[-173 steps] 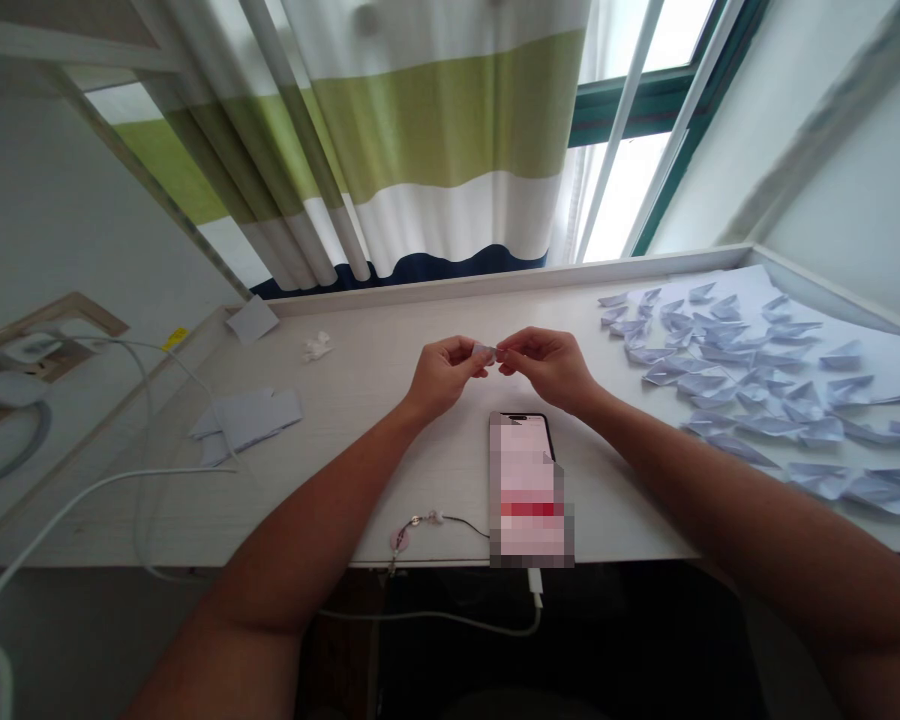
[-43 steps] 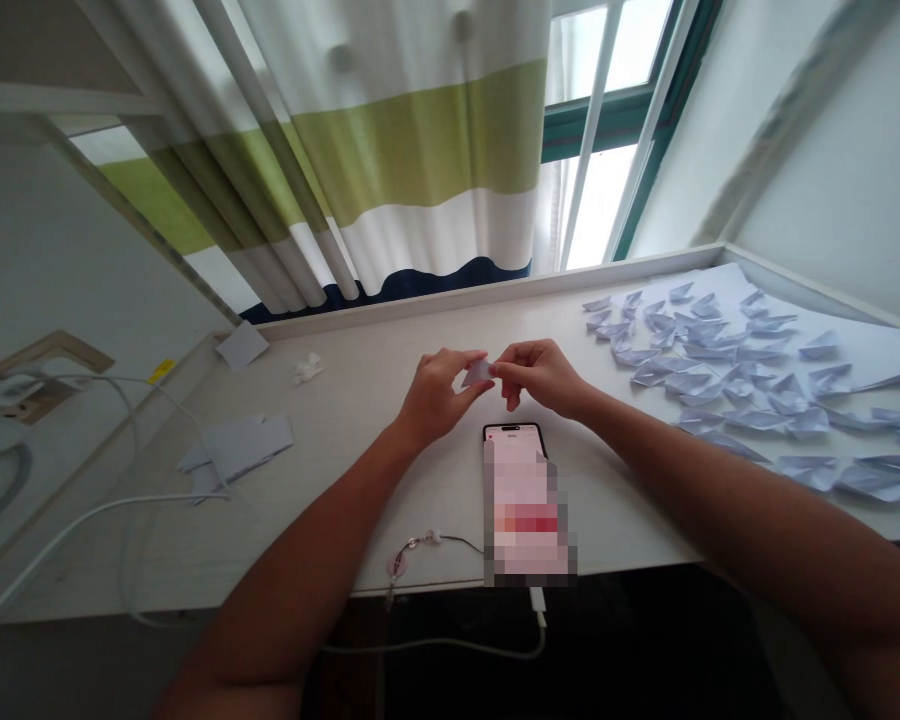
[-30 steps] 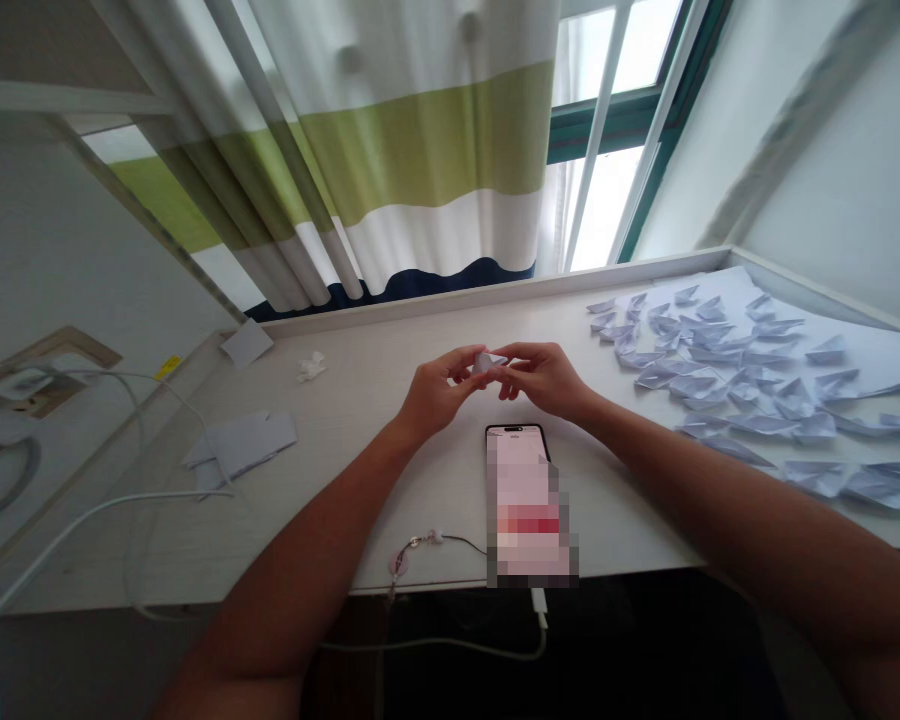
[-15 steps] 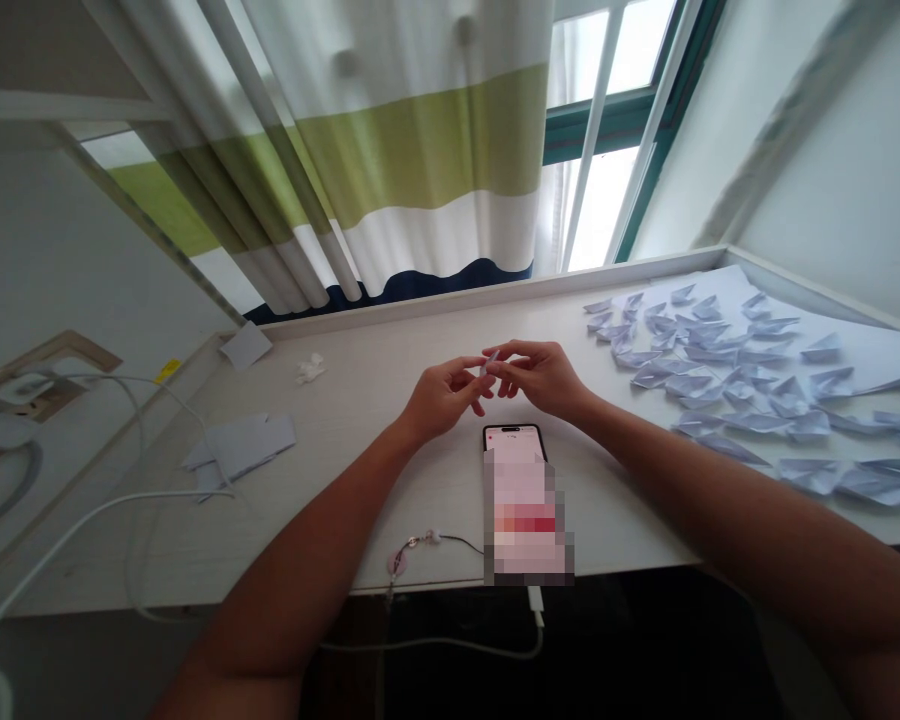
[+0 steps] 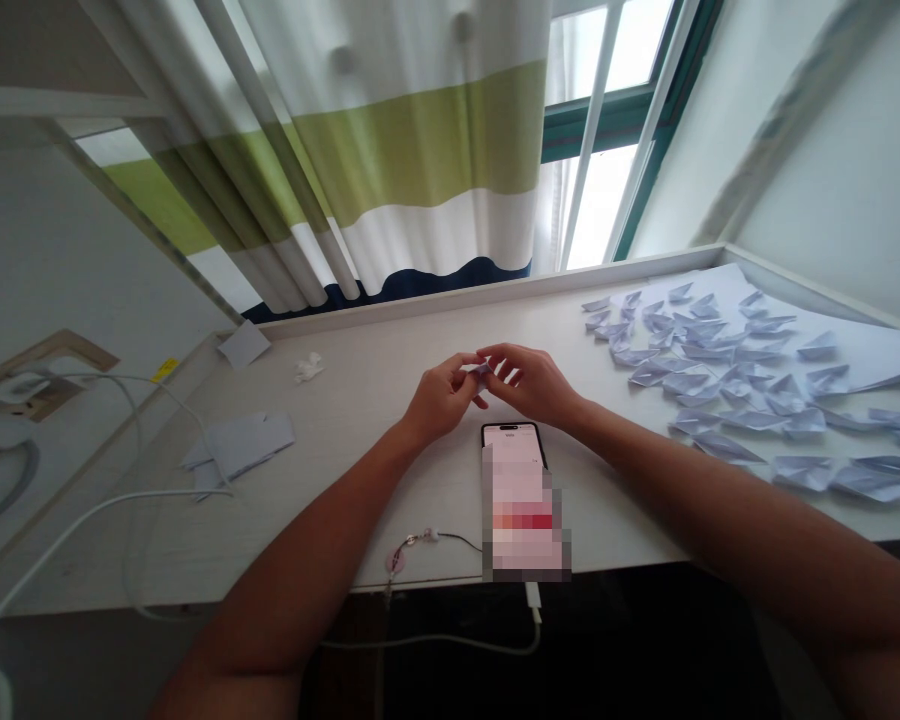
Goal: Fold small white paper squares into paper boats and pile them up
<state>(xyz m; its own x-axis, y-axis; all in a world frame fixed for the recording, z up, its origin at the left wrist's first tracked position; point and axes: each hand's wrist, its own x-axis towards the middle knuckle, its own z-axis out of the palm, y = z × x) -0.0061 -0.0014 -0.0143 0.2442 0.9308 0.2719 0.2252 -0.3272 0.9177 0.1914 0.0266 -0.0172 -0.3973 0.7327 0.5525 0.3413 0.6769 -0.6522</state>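
My left hand (image 5: 441,395) and my right hand (image 5: 534,381) meet above the middle of the pale desk (image 5: 360,450). Between their fingertips they pinch a small folded piece of pale paper (image 5: 481,370). Most of the paper is hidden by the fingers. Both hands hover just beyond the top of a phone (image 5: 523,497) that lies flat on the desk near its front edge.
Several small folded paper shapes (image 5: 720,370) lie spread over white sheets at the right. Flat paper pieces (image 5: 240,445) and a crumpled scrap (image 5: 309,367) lie at the left. White cables (image 5: 105,500) run off the left side. A striped curtain (image 5: 390,150) and window stand behind.
My fingers have kept working the small paper between them, with the right hand's fingers shifting over it. The view has drifted slightly; the hands stay in the same spot.
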